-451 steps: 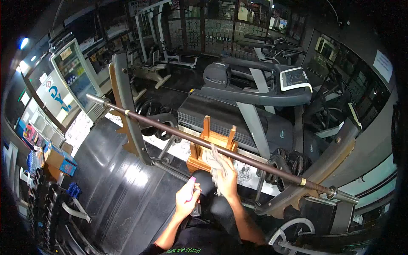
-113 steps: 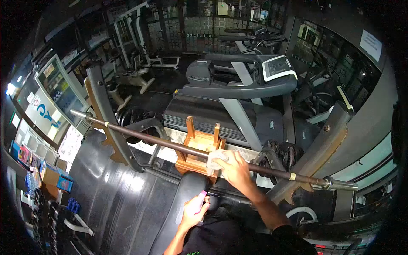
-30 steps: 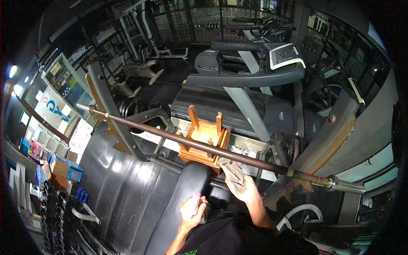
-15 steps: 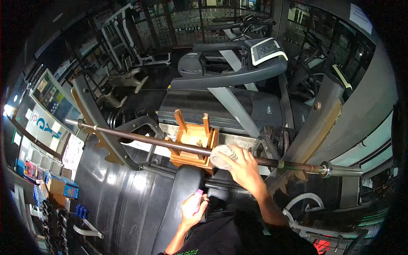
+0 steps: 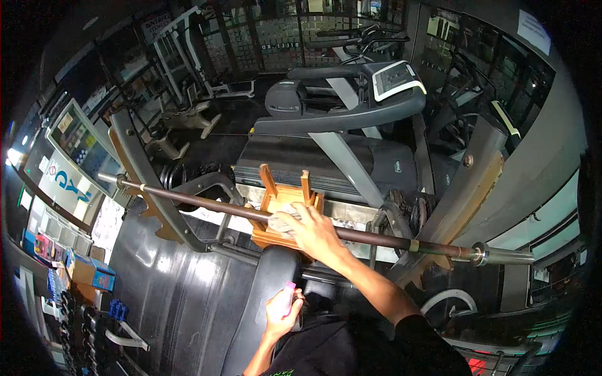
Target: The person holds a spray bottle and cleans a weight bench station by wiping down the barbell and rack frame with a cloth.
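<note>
Barbell (image 5: 207,203) wipe moving leftward: right hand (image 5: 313,233), closed around the cloth (image 5: 282,220), has slid toward bar centre; left hand (image 5: 280,309) still grips the pink-capped spray bottle (image 5: 288,296).

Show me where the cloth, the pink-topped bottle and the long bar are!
cloth (image 5: 281,220), head view, on the pale fabric bunched under the right hand.
pink-topped bottle (image 5: 288,297), head view, on the pink top above the left hand.
long bar (image 5: 194,201), head view, on the bare brown shaft left of the cloth.

Right hand (image 5: 313,235), cloth (image 5: 281,220) on barbell (image 5: 207,203)
</note>
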{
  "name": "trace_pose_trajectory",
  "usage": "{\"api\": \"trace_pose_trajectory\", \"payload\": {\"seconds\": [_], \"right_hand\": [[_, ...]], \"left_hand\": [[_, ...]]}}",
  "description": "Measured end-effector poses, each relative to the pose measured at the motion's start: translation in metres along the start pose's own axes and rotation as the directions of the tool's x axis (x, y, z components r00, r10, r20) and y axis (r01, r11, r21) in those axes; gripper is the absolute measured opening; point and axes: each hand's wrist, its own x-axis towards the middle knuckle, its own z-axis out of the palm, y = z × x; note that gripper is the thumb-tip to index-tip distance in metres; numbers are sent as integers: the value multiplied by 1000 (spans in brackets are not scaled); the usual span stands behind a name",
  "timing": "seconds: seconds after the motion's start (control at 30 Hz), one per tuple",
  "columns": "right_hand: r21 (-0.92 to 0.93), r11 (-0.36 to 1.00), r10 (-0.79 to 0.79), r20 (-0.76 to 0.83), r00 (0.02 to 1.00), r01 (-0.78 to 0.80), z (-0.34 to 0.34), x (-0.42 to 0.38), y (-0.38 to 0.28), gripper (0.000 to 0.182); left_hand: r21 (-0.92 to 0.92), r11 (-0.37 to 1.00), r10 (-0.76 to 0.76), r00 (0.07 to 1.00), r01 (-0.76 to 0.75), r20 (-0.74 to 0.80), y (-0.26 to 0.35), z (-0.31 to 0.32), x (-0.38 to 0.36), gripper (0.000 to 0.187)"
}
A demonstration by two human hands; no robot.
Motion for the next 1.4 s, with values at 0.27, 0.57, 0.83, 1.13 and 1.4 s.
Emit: {"api": "trace_pose_trajectory", "payload": {"seconds": [0.27, 0.57, 0.83, 1.13, 1.4], "right_hand": [[69, 997, 15, 182, 983, -28, -39, -20, 2, 69], [12, 991, 132, 188, 973, -137, -105, -67, 34, 54], [-180, 954, 280, 233, 931, -241, -166, -117, 61, 58], [-39, 875, 479, -70, 875, -483, -137, -93, 38, 46], [-145, 916, 355, -144, 924, -374, -71, -71, 0, 41]], "left_hand": [[93, 992, 86, 995, -90, 43, 13, 1, 5, 23], [46, 996, 73, 996, -76, 60, 14, 11, 17, 22], [65, 984, 148, 970, -164, 194, 11, 8, 28, 28], [45, 993, 102, 975, -113, 196, 6, 6, 29, 30], [12, 997, 68, 968, -73, 241, 9, 24, 30, 22]]}}
